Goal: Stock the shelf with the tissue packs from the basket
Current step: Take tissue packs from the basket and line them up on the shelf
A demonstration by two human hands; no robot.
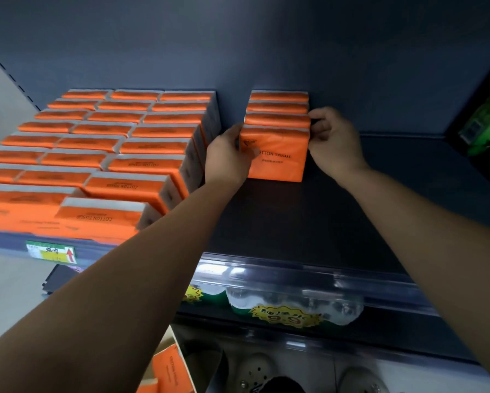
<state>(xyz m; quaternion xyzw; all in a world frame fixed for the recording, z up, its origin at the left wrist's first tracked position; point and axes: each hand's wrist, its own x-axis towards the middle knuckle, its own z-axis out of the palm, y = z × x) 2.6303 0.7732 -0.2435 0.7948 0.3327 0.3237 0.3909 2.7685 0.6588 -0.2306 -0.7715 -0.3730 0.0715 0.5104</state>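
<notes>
L hand (228,158) grips the left end of an orange tissue pack (278,160), thumb on its front. R hand (334,143) holds its top right corner, fingers curled. The pack stands upright on the shelf (309,222), far back, at the front of a short row (278,109) of 3 more packs running to the back wall. There's a gap to the left, then a big block of packs (110,154) fills the left side. The near shelf edge has a price tag (51,252). Below: bottled water (292,304) and more orange packs (167,370) at the bottom edge, container unclear.
</notes>
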